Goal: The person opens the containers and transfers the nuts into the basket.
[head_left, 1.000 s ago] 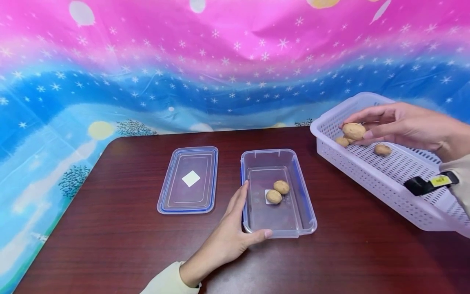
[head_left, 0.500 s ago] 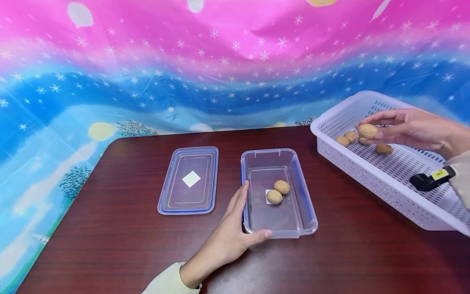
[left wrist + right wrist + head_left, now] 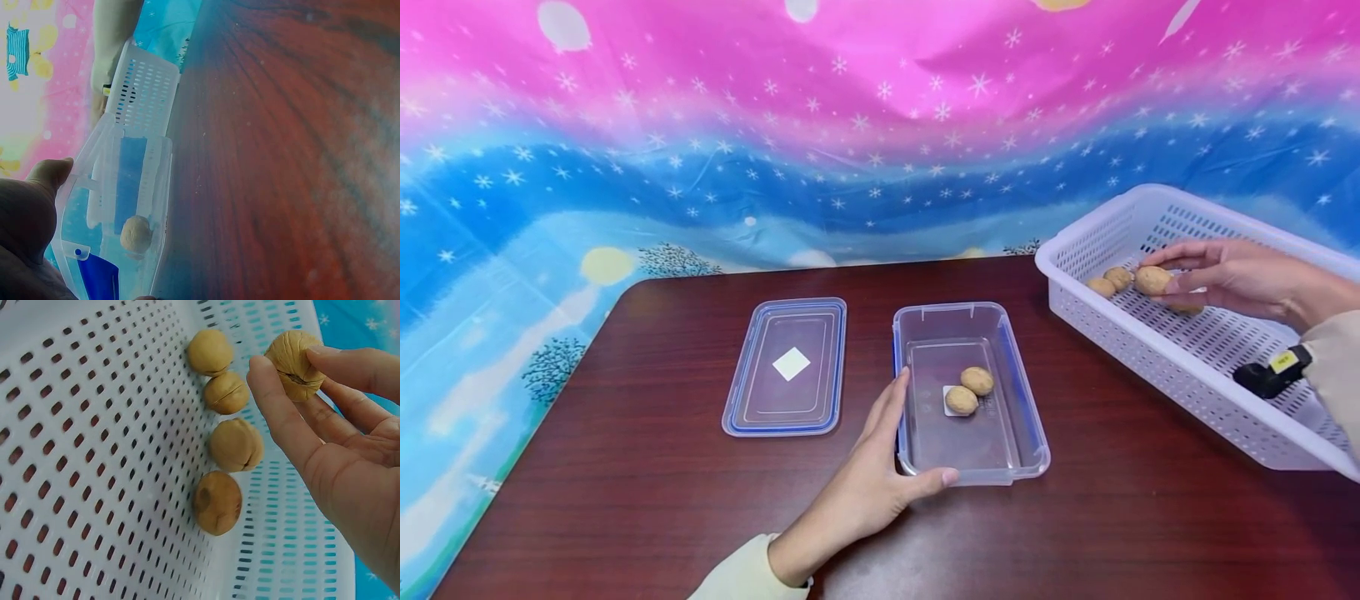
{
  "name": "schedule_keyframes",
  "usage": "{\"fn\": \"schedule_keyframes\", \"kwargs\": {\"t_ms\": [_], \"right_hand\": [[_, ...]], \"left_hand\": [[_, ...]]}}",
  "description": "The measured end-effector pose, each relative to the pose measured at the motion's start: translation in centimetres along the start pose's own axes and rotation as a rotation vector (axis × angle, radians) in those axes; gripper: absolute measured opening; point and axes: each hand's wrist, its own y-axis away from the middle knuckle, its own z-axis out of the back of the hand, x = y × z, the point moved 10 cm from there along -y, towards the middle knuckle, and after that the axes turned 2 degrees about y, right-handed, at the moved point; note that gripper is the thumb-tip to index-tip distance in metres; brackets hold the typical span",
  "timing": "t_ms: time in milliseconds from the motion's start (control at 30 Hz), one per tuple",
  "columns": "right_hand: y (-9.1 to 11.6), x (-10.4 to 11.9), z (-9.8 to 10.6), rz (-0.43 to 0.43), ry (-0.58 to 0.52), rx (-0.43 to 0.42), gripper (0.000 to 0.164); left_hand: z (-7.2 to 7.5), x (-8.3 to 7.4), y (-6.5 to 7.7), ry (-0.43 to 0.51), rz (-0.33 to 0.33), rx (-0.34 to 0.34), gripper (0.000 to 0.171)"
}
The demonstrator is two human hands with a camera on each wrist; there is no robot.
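Note:
My right hand (image 3: 1247, 275) pinches a walnut (image 3: 294, 362) between thumb and fingers, over the white perforated basket (image 3: 1157, 383). Below it in the right wrist view, several more walnuts (image 3: 236, 445) lie in a row inside the basket. My left hand (image 3: 876, 479) rests at the near left corner of a clear plastic container (image 3: 1026, 408), its fingers straight along the left side and the thumb over the near rim. Two walnuts (image 3: 977, 381) sit on the container's floor; only one walnut (image 3: 136, 234) shows through the wall in the left wrist view.
A clear lid (image 3: 760, 400) with blue edging and a white square sticker lies flat on the dark wooden table (image 3: 647, 467), left of the container. Behind the table hangs a colourful cloth (image 3: 850, 125). The basket stands at the table's right side.
The right hand, still pinching a walnut, has shifted to the right within the basket and now overlaps another walnut there. The left hand and the container have stayed put.

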Motion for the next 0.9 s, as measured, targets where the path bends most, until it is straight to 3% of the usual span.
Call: {"fn": "schedule_keyframes", "kwargs": {"t_ms": [200, 567, 900], "right_hand": [[0.3, -1.2, 0.8, -0.088, 0.068, -0.096, 0.061], [-0.4, -2.9, 1.2, -0.197, 0.133, -0.104, 0.057], [-0.6, -4.0, 1.5, -0.292, 0.296, -0.159, 0.050]], "left_hand": [[0.0, 0.1, 0.0, -0.004, 0.001, 0.005, 0.118], [0.0, 0.1, 0.0, 0.001, -0.015, 0.001, 0.116], [0.1, 0.0, 0.0, 0.001, -0.018, -0.002, 0.116]]}}
